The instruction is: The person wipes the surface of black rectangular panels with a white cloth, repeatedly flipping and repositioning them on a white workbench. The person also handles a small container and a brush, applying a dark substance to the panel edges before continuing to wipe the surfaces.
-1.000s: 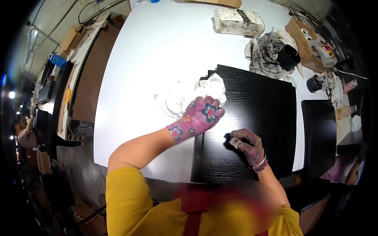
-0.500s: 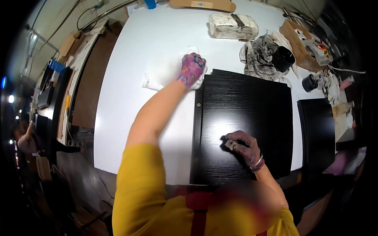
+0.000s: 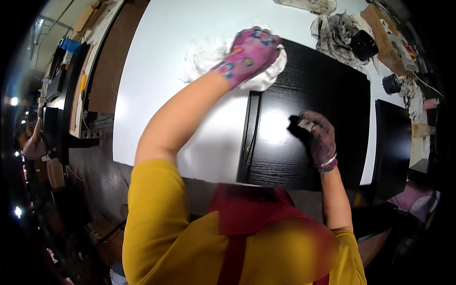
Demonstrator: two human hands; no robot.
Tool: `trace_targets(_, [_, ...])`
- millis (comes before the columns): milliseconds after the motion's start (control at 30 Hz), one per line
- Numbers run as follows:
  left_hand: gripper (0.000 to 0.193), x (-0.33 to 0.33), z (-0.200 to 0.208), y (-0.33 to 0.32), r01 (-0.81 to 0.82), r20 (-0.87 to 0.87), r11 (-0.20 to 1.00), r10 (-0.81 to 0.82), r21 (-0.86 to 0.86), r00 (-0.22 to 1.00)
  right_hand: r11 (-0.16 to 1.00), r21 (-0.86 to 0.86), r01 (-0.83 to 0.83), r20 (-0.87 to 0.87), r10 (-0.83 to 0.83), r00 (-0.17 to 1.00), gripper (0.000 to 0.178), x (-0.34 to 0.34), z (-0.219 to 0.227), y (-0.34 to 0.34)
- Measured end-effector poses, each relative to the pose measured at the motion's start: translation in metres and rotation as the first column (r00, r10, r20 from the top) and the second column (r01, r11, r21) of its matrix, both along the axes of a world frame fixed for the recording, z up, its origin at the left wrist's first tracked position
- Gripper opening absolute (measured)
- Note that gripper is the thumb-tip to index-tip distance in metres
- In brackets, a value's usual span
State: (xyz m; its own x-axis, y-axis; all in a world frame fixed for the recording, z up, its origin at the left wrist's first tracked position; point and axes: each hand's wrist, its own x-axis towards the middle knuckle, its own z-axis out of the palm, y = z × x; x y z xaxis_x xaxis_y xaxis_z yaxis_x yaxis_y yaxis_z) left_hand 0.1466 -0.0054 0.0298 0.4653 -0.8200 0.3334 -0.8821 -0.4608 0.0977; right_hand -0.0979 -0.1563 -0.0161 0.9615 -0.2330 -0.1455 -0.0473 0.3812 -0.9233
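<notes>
My left hand (image 3: 252, 53), in a pink flowered glove, is closed on a crumpled white cloth (image 3: 268, 78). The cloth lies over the far left corner of a black wood-grain panel (image 3: 327, 85) and spills onto the white tabletop. In a dark-stained glove, my right hand (image 3: 322, 140) pinches a small greyish block or folded pad (image 3: 305, 124) between thumb and fingers, just above the panel. Exactly what that piece is cannot be made out. Along its left side, the edge of a second black panel (image 3: 248, 147) shows beneath the top one.
A stained rag (image 3: 335, 40) and a black cup (image 3: 364, 45) lie at the far right, near a cardboard box (image 3: 380, 28). Another black panel (image 3: 393, 142) stands right of the table, beside a small dark jar (image 3: 391, 84). Far left, a person (image 3: 35, 145) is at work.
My left hand has drawn the white cloth from the tabletop onto the panel's far left corner. My right hand has moved farther over the panel, still holding the small piece. The view has shifted.
</notes>
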Motion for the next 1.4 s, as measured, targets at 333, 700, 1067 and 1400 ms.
trace_targets(333, [0.02, -0.105, -0.028, 0.031, 0.066, -0.086, 0.99, -0.056, 0.122, 0.995, 0.999, 0.032, 0.006, 0.075, -0.008, 0.997, 0.043, 0.003, -0.013, -0.004])
trace_targets(700, [0.018, -0.215, -0.009, 0.087, 0.169, -0.281, 0.946, -0.089, 0.277, 0.956, 0.999, 0.03, -0.04, 0.109, 0.037, 0.993, 0.036, 0.002, -0.006, 0.0])
trace_targets(1067, [0.032, -0.214, 0.069, 0.174, 0.147, -0.387, 0.929, -0.005, 0.339, 0.922, 0.976, 0.193, -0.097, 0.138, 0.071, 0.988, 0.039, -0.029, -0.001, -0.025])
trace_targets(1400, [0.049, -0.119, -0.003, 0.174, -0.537, -0.165, 0.796, 0.591, 0.278, 0.79, 0.888, 0.426, -0.176, 0.221, 0.086, 0.971, 0.049, -0.091, -0.031, -0.085])
